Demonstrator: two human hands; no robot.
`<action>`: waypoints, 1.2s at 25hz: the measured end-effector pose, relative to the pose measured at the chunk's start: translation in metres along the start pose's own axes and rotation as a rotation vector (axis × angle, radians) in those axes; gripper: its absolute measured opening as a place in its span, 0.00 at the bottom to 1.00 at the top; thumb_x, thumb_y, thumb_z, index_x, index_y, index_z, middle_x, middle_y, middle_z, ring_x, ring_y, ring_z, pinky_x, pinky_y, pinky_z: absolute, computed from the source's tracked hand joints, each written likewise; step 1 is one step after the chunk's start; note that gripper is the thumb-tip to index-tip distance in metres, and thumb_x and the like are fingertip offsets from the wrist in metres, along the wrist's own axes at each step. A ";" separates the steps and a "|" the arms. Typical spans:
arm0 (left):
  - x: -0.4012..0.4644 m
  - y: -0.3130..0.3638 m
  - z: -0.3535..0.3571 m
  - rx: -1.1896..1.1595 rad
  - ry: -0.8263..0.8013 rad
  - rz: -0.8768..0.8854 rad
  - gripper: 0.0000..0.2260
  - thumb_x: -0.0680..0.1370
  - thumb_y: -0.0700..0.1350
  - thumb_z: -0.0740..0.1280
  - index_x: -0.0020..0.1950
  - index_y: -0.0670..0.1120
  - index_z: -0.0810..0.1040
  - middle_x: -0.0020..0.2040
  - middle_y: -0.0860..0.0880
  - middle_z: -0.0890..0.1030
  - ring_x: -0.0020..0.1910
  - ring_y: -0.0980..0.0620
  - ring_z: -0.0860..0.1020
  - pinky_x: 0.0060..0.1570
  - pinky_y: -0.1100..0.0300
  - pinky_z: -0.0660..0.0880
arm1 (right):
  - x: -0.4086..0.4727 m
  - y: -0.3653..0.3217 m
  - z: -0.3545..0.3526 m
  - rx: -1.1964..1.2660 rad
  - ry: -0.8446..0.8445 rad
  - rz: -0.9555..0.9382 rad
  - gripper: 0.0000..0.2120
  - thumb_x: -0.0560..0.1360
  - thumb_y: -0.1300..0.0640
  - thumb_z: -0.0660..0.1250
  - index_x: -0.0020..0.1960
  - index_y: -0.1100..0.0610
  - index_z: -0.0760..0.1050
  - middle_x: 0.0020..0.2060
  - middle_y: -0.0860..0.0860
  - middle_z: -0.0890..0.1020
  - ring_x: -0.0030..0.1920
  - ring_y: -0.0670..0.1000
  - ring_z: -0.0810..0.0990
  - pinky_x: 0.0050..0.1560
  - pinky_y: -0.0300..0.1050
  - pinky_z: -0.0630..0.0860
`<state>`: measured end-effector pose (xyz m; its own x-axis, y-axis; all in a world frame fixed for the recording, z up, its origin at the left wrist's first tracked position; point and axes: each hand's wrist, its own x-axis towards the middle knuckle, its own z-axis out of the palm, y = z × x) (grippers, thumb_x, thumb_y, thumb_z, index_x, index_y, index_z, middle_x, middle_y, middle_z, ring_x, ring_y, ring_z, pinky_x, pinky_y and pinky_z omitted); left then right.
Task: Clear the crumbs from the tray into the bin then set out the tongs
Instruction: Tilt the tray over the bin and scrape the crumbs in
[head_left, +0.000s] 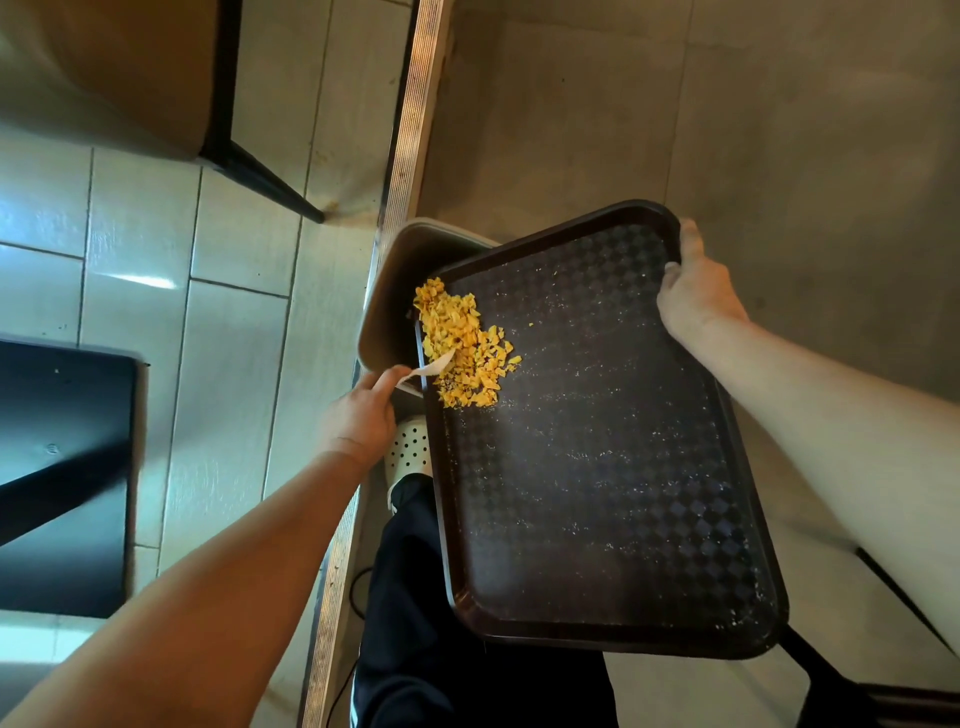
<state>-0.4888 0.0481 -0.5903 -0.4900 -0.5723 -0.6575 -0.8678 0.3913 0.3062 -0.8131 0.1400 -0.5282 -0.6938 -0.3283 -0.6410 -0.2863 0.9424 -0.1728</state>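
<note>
— Crumbs (462, 345), where are they?
— Heaped yellow at the dark tray's (613, 467) low edge, over the grey bin (395, 291).
— Why tilted?
— Likely so they slide in. The right hand (693, 288) grips the far rim; the left hand (361, 415) pinches a pale scraper (431, 369) into the heap.

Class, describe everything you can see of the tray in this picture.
The tray is a dark brown rectangle, plastic by its look, with rounded corners, a raised rim and a checkered floor dusted with pale specks. It is held tilted over a beige bin. The right hand grips its far edge. Yellow crumbs are heaped at its left edge, where the left hand holds a pale scraper against them.
</note>
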 end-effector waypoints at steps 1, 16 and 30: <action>0.005 0.003 -0.002 -0.035 0.011 -0.014 0.18 0.81 0.41 0.55 0.70 0.52 0.66 0.58 0.43 0.75 0.46 0.42 0.78 0.45 0.48 0.77 | 0.000 0.000 0.000 0.000 0.000 0.004 0.24 0.82 0.54 0.48 0.76 0.45 0.45 0.60 0.60 0.73 0.55 0.60 0.76 0.54 0.51 0.72; 0.031 0.026 -0.021 -0.196 0.125 -0.191 0.19 0.79 0.38 0.56 0.69 0.50 0.67 0.56 0.42 0.75 0.47 0.43 0.78 0.46 0.46 0.79 | -0.003 0.000 0.000 0.013 -0.003 0.009 0.24 0.82 0.54 0.48 0.76 0.46 0.45 0.61 0.60 0.73 0.54 0.60 0.76 0.54 0.52 0.73; 0.042 0.038 -0.027 -0.311 0.055 -0.260 0.20 0.79 0.34 0.55 0.70 0.48 0.67 0.60 0.41 0.72 0.55 0.43 0.76 0.54 0.47 0.77 | -0.001 -0.002 -0.001 0.004 0.006 0.026 0.24 0.82 0.54 0.48 0.76 0.45 0.45 0.60 0.60 0.75 0.52 0.59 0.77 0.51 0.50 0.73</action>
<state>-0.5445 0.0193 -0.5876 -0.2475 -0.6644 -0.7052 -0.9427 -0.0029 0.3337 -0.8124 0.1388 -0.5265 -0.7049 -0.3041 -0.6409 -0.2653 0.9509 -0.1593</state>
